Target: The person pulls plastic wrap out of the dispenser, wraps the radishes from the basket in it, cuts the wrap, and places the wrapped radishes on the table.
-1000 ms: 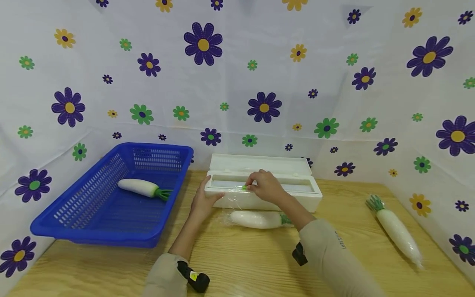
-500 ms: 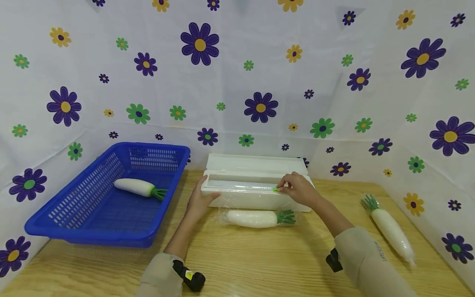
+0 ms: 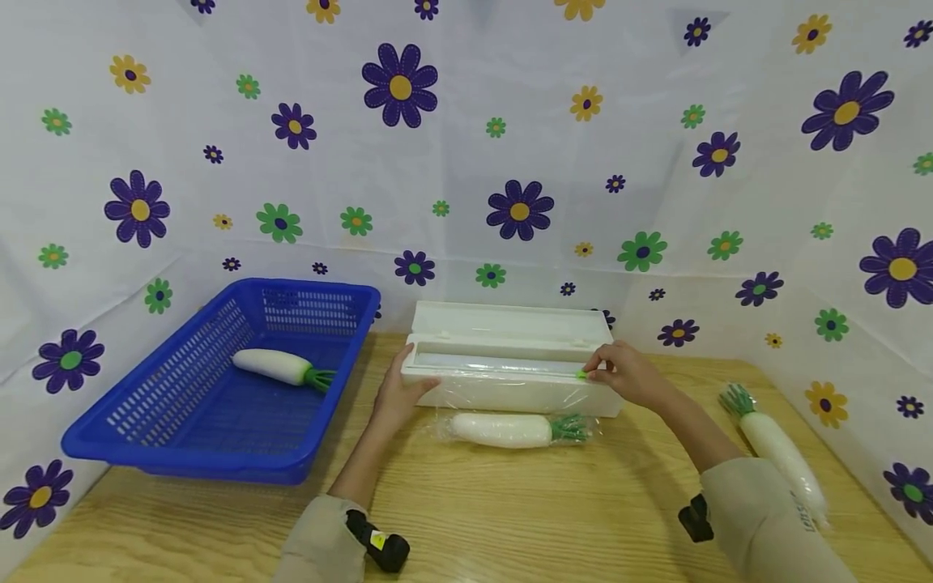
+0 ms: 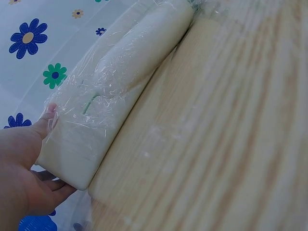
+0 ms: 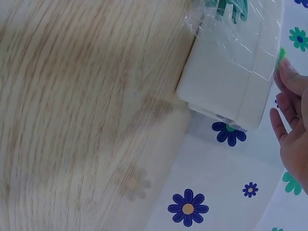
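Head view: what's the biggest thing there?
– The flowered sheet [image 3: 452, 154], standing behind the worktop [image 3: 510, 510].
– And on the worktop?
– A blue basket [image 3: 219, 465] at the left, then a long white box [image 3: 607, 400] near the middle, its lid [image 3: 510, 322] raised at the back. Clear film [image 3: 474, 393] drapes over its front.
– Where are the radishes?
– One bare radish [image 3: 270, 366] in the basket; a wrapped radish [image 3: 501, 430] just in front of the box, leaves to the right; another wrapped one well apart at the far right.
– The hands?
– The left grip [image 3: 396, 397] holds the box's left end, thumb at the front. The right grip [image 3: 630, 376] pinches a little green tab [image 3: 581, 375] on the box's front edge, near its right end.
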Tool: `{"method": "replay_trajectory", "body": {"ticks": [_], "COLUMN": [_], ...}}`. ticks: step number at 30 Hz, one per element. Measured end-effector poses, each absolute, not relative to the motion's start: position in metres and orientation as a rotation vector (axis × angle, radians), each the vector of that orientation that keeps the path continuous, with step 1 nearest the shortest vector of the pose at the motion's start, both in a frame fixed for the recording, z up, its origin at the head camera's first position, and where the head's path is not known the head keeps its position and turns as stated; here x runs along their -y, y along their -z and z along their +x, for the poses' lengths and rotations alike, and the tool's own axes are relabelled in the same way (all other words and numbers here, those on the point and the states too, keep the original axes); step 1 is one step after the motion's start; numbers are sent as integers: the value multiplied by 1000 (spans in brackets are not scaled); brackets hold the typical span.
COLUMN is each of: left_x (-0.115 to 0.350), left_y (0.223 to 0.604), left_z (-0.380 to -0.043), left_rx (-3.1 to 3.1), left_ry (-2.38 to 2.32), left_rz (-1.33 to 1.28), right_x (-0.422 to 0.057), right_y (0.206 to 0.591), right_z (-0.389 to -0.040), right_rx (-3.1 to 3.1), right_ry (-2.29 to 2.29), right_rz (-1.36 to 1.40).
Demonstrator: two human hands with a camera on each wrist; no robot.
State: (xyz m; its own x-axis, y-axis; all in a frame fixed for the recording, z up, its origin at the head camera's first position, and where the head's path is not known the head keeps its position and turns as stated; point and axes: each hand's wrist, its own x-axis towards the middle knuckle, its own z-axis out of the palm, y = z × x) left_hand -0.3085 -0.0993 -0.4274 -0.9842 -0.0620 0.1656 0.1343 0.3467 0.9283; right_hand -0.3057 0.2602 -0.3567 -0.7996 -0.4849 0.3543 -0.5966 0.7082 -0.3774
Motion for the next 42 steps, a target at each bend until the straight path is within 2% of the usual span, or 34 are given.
{"method": "replay_trajectory", "body": {"ticks": [10, 18, 29, 38, 42], "left_x": [99, 102, 100, 99, 98], "left_y": [426, 426, 426, 427, 426], "left_z": [-307, -306, -308, -308, -308], "left_rx": [2439, 2438, 2442, 2432, 2349], "left_ry": [1679, 1682, 1707, 1715, 1875], "left_rz": [-55, -49, -40, -40, -44], "right_x": [-269, -289, -294, -309, -310], "right_y": [355, 356, 352, 365, 369], "right_z": [-303, -299, -296, -293, -290], "right_rx": [2687, 2742, 2785, 2717, 2716], "right_ry": [-720, -673, -786, -935, -1043], "right_rz": [873, 746, 733, 594, 525]}}
